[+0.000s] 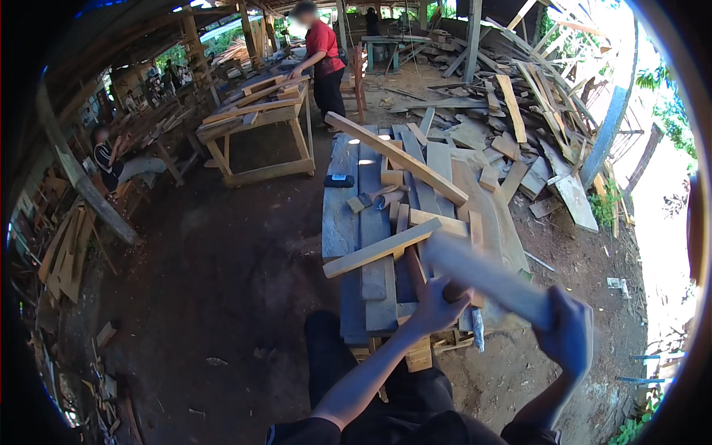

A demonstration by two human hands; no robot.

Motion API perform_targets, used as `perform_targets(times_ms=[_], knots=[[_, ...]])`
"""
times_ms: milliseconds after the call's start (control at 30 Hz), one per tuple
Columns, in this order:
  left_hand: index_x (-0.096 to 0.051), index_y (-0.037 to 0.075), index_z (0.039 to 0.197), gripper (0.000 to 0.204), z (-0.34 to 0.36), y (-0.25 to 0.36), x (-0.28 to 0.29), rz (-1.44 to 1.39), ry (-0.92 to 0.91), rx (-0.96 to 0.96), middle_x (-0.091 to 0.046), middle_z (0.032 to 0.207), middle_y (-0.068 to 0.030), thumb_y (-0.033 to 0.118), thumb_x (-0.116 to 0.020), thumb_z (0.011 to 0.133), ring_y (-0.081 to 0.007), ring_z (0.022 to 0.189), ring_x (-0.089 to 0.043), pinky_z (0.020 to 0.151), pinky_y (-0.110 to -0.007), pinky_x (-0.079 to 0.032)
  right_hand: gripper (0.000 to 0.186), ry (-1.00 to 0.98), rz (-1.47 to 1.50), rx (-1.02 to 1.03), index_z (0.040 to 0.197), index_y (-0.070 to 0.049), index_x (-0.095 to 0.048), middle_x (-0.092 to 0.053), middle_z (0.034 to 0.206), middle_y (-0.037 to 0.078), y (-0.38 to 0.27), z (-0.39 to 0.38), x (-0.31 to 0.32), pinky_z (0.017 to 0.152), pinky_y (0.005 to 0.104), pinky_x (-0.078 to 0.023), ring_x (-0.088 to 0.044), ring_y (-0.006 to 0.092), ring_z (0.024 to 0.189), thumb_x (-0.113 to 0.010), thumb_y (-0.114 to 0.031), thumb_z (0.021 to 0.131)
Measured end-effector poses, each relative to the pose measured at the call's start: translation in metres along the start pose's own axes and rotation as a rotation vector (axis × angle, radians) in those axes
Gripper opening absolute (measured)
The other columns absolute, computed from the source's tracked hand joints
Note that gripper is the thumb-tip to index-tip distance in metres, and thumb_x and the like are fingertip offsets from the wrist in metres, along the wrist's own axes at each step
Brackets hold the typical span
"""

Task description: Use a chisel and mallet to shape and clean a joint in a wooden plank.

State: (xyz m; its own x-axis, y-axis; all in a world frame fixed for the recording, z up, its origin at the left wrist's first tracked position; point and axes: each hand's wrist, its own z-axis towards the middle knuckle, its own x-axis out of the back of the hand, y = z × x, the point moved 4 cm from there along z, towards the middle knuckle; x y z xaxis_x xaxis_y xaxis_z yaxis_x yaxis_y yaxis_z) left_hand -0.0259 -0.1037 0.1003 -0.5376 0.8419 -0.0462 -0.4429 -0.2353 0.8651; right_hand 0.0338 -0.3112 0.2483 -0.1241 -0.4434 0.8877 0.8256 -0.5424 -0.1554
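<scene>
My right hand (565, 334) is closed around one end of a thick wooden block (493, 282), blurred by motion, which slants up to the left. Its far end passes just above and beside my left hand (439, 305). That hand is closed on a brown wooden handle (455, 291); the rest of the handled thing is hidden. Under both hands a workbench (378, 315) of dark planks carries loose wood pieces. A pale wooden bar (382, 248) lies across them near my left hand, and a longer beam (400, 159) slants across the bench farther off.
A black pouch (339, 180) and a brush (360, 202) lie on the bench's left side. Scrap boards (512, 111) are heaped at the far right. Beyond, a person in a red shirt (322, 48) stands at another wooden table (259, 117); another person (119, 159) sits at left.
</scene>
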Motion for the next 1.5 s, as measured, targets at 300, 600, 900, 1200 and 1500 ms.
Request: perform_targets(times_ms=[300,600,900,1200,1500], knots=[[-0.056,0.005,0.077,0.023,0.005,0.009,0.000,0.010,-0.007,0.061,-0.051,0.065,0.0032,0.017,-0.069,0.091,-0.0070,0.061,-0.045,0.058,-0.028,-0.040,0.038,0.328,0.236,-0.262,0.103,-0.004,-0.061,-0.069,0.076,0.012,-0.003,0.020,0.010,0.063,0.0370,-0.051,-0.069,0.0237,0.067,-0.082,-0.013,0.074],[-0.061,0.003,0.091,0.016,0.000,-0.003,0.004,0.033,-0.016,0.101,-0.056,0.067,-0.0015,0.018,-0.067,0.090,-0.0082,0.062,-0.051,0.061,-0.029,-0.045,0.049,0.081,0.620,-0.193,0.113,0.004,-0.064,-0.070,0.085,0.009,0.001,0.030,-0.015,0.075,0.0299,-0.053,-0.068,0.0142,0.083,-0.084,-0.011,0.070],[-0.055,0.006,0.080,0.021,0.010,0.000,0.006,-0.016,0.026,0.146,-0.050,0.068,0.0042,0.018,-0.069,0.091,-0.0049,0.063,-0.046,0.059,-0.027,-0.040,0.038,0.051,1.956,0.047,0.101,-0.004,-0.042,-0.061,0.078,0.020,-0.031,0.002,-0.049,0.050,0.0336,-0.055,-0.065,0.0262,0.062,-0.075,-0.013,0.083],[-0.056,0.004,0.080,0.020,0.004,0.010,0.003,0.017,0.005,0.192,-0.053,0.069,0.0018,0.015,-0.069,0.091,-0.0063,0.065,-0.046,0.062,-0.028,-0.043,0.028,0.039,2.553,0.561,0.105,-0.009,-0.035,-0.059,0.088,0.025,-0.149,-0.013,-0.046,0.058,0.0409,-0.054,-0.060,0.0349,0.072,-0.062,-0.010,0.095],[-0.055,0.004,0.079,0.020,0.003,-0.001,-0.006,0.001,0.020,0.166,-0.052,0.068,0.0018,0.015,-0.068,0.091,-0.0063,0.064,-0.046,0.059,-0.028,-0.041,0.026,0.061,2.828,0.088,0.106,-0.010,-0.037,-0.060,0.088,0.025,-0.169,-0.003,-0.022,0.061,0.0419,-0.053,-0.062,0.0359,0.073,-0.061,-0.012,0.096]])
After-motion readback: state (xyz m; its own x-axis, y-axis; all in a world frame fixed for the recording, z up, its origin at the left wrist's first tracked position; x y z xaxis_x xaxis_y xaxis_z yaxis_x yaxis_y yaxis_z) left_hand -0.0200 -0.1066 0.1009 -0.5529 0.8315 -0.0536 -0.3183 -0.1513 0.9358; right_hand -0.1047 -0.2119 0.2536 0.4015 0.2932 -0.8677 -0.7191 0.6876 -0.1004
